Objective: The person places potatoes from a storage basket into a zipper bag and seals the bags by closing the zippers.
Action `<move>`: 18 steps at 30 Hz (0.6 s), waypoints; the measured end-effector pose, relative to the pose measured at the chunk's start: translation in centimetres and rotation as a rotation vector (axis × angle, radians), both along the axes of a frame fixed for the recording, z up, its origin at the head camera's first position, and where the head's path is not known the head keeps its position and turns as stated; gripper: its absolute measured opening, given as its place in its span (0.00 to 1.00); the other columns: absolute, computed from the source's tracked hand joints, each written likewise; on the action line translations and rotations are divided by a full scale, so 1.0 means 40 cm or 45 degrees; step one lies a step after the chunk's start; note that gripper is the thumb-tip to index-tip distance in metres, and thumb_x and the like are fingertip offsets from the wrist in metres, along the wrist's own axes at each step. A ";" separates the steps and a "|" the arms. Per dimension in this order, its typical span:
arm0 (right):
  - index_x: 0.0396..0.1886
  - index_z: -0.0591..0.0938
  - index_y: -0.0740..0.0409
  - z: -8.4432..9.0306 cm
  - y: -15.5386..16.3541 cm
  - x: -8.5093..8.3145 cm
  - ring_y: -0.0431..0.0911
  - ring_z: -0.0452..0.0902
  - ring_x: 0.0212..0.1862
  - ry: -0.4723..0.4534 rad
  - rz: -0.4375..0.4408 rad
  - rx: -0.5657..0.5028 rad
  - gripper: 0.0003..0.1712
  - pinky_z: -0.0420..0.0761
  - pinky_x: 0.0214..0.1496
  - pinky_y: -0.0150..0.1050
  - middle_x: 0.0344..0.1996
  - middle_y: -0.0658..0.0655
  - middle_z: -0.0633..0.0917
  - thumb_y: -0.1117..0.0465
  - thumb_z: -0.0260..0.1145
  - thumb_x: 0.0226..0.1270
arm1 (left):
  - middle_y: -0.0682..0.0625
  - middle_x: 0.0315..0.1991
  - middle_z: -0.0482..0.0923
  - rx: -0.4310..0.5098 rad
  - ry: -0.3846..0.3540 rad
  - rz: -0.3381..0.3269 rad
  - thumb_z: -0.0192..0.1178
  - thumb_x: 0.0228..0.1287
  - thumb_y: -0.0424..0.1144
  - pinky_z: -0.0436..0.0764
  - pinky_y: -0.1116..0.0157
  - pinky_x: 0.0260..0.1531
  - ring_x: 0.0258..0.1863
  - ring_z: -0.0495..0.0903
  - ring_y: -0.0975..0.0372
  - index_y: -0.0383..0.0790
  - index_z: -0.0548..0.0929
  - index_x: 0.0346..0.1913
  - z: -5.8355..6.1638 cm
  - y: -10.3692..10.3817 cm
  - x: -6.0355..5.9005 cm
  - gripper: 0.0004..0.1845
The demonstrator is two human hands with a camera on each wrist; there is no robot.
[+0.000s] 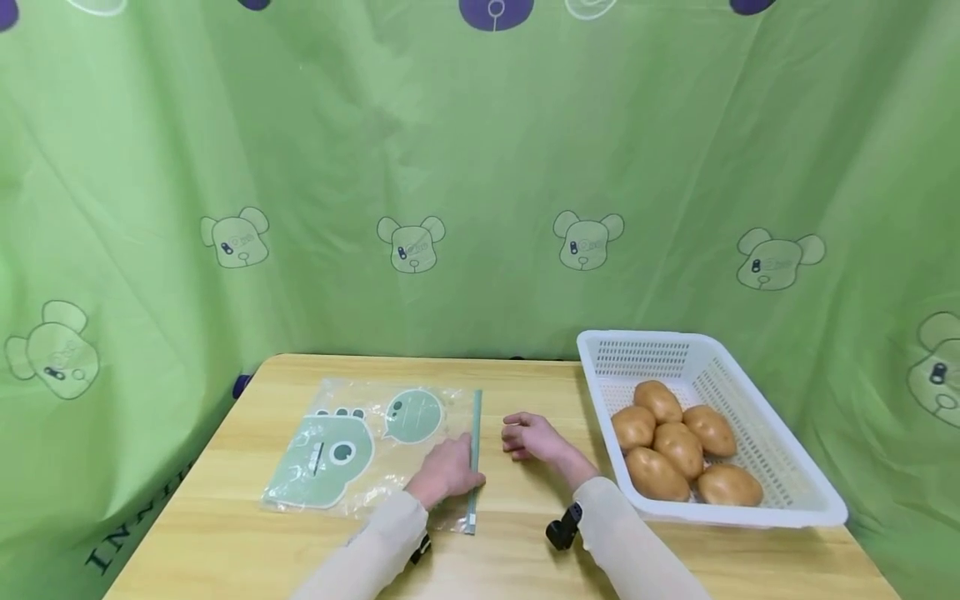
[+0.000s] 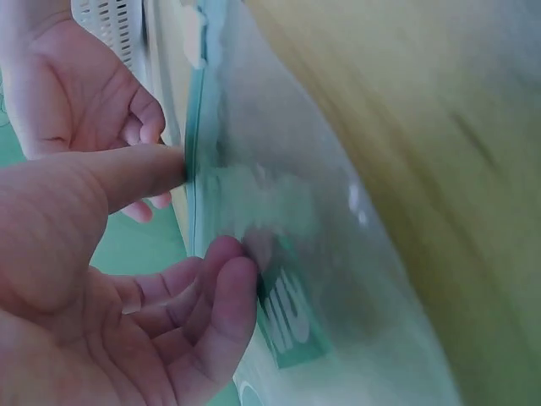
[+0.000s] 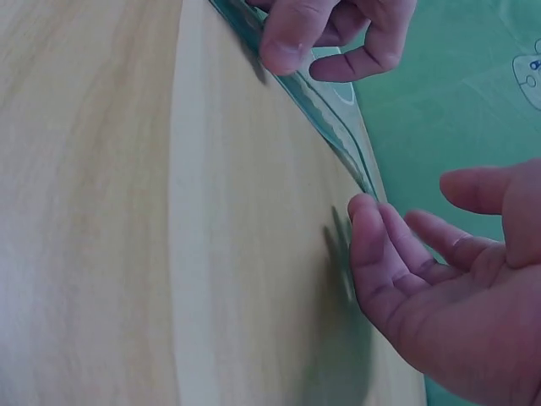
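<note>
A clear zipper bag point(image 1: 382, 492) with green cartoon prints lies flat on the table, its green zip strip point(image 1: 477, 417) along the right side. A white slider point(image 2: 194, 38) sits at the strip's near end. My left hand point(image 1: 448, 471) is over the bag's right side; in the left wrist view its straight thumb touches the strip while the bent fingertips meet the clear film, thumb and fingers apart. Just right of the strip, my right hand point(image 1: 531, 437) holds nothing, fingers loosely bent; in the right wrist view its fingertips point(image 3: 363, 211) overlap the strip's far end.
On the right of the wooden table point(image 1: 225, 467) stands a white perforated basket point(image 1: 795, 467) holding several brown potatoes point(image 1: 678, 450). Behind the table hangs a green curtain point(image 1: 495, 167) with bear-head prints. A black wrist camera point(image 1: 564, 527) is strapped at the right sleeve.
</note>
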State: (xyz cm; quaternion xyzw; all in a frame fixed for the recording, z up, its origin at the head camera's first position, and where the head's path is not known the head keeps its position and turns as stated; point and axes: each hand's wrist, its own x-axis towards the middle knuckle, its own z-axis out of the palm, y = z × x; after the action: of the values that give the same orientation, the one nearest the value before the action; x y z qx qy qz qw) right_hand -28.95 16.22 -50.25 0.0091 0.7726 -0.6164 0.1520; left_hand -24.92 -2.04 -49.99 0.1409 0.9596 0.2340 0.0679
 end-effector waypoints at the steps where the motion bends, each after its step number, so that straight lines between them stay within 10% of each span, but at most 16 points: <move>1: 0.60 0.67 0.74 -0.004 0.000 -0.001 0.53 0.80 0.38 -0.015 0.000 -0.016 0.22 0.83 0.38 0.43 0.41 0.68 0.80 0.66 0.53 0.70 | 0.47 0.25 0.73 -0.004 -0.001 0.004 0.71 0.47 0.43 0.77 0.62 0.22 0.24 0.74 0.57 0.35 0.73 0.45 -0.001 0.001 0.001 0.25; 18: 0.56 0.68 0.79 -0.031 -0.023 -0.021 0.49 0.81 0.37 -0.086 0.173 -0.184 0.25 0.83 0.41 0.39 0.41 0.66 0.81 0.60 0.55 0.71 | 0.53 0.21 0.72 0.213 0.165 -0.005 0.59 0.52 0.28 0.75 0.68 0.20 0.21 0.72 0.62 0.37 0.75 0.37 0.024 -0.037 0.036 0.08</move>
State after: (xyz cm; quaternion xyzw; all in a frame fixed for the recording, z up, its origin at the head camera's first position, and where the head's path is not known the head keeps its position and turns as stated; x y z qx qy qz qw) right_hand -29.78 15.31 -51.47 -0.0333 0.7193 -0.6582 0.2197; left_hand -23.50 -3.51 -49.04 0.1627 0.9388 0.3037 -0.0060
